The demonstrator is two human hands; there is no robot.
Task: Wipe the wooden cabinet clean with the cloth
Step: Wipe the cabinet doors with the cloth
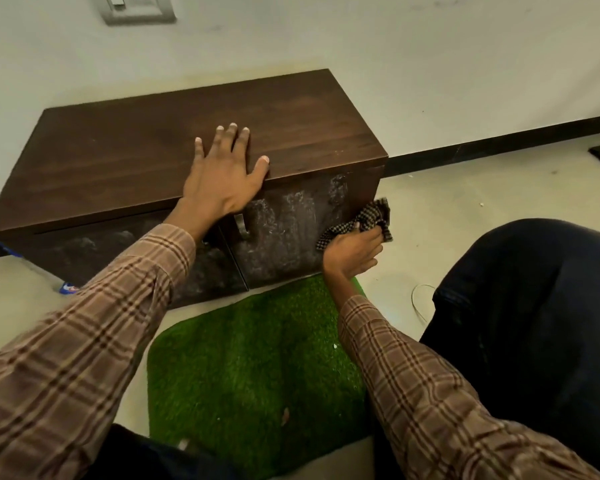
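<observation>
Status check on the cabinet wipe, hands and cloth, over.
Left hand flat on cabinet top. Right hand grips cloth at the dusty right door. Nothing in the way.

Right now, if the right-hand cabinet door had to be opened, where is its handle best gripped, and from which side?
Grip the handle at its hooked lower end, coming from the front. It hangs upright near the door's left edge on the cabinet, just below the left hand, which would crowd an approach from above.

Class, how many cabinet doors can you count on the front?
2: the left door under the left hand, the right door beside the cloth. No others visible.
</observation>
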